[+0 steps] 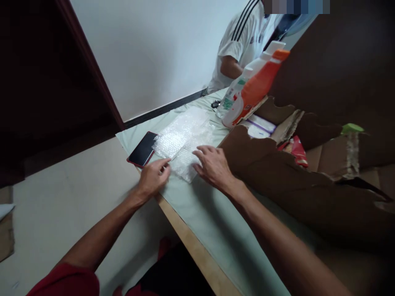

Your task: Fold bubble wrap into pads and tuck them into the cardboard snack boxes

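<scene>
A sheet of clear bubble wrap (177,133) lies on the green cloth in layers, its near corner pointing toward me. My left hand (155,176) is at the wrap's near left edge, thumb and forefinger closed together at the border of the upper layer. Over the near right part of the wrap, my right hand (212,165) is open, palm down, with its fingers apart and slightly bent. Whether its fingertips press on the wrap cannot be seen clearly. A dark phone in a red case (142,149) rests beside the wrap, just beyond my left hand.
To the right stands a torn-edged cardboard box (262,164) holding a red packet (296,150) and white-purple packs (261,125). An orange bottle (261,88) and a clear bottle (230,96) stand behind it. A person in a white shirt (237,41) is at the far side.
</scene>
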Available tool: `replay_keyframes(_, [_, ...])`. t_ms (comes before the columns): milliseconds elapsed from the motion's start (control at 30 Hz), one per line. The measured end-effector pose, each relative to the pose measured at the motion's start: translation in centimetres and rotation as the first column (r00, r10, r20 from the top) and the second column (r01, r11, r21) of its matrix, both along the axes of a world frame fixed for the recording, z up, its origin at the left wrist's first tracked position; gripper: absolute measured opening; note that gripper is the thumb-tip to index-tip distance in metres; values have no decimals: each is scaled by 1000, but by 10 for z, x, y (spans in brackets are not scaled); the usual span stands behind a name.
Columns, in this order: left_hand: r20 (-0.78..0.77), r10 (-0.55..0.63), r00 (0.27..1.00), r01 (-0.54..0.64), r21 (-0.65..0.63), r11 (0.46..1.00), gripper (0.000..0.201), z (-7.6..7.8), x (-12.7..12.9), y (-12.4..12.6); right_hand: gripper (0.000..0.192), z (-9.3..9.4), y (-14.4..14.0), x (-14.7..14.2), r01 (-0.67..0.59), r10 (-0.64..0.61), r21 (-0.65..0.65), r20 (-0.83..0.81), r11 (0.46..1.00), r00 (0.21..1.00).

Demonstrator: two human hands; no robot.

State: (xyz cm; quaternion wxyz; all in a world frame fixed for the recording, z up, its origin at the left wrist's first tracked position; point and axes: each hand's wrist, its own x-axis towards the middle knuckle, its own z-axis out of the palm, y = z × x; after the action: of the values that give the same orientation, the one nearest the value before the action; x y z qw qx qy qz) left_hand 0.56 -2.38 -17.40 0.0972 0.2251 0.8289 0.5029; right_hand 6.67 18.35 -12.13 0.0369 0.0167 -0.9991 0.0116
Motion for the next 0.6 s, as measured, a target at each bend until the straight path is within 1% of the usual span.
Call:
replay_keyframes(33, [-97,9,995,-16,-71,997,35,1,-8,-7,34,-12,0,5,6,-4,-44,45,999,999])
replay_keyframes(67, [-184,-15,983,-13,-148,989,35,1,-18,-11,35,-22,1,7,19,-13,-74,72,997,997])
replay_keyframes(100, [-256,-62,965,2,-229,973,35,2,-27,-12,35,-30,2,7,36,-29,-90,85,995,996])
replay_keyframes(167, [-341,-175,924,39,-371,928,35,3,-46,-6,34,-41,5,4,77,-68,-101,88,992,994])
replay_keyframes(200, [-346,-217,913,61,-411,910,33,3,-54,-1,34,-44,5,3,94,-85,-105,86,990,993])
replay_keyframes(300, [-310,-286,907,118,-464,878,28,7,-75,9,33,-50,3,2,129,-122,-108,72,986,990])
replay_keyframes(400, [-245,-353,903,189,-511,838,30,16,-95,10,35,-56,-3,5,156,-152,-111,44,982,987])
replay_keyframes(500, [-138,-438,888,290,-569,769,29,31,-112,11,36,-61,-7,6,180,-179,-111,23,977,984])
replay_keyframes(600, [-52,-483,874,339,-647,683,21,45,-117,20,34,-59,-8,6,182,-181,-100,25,978,983])
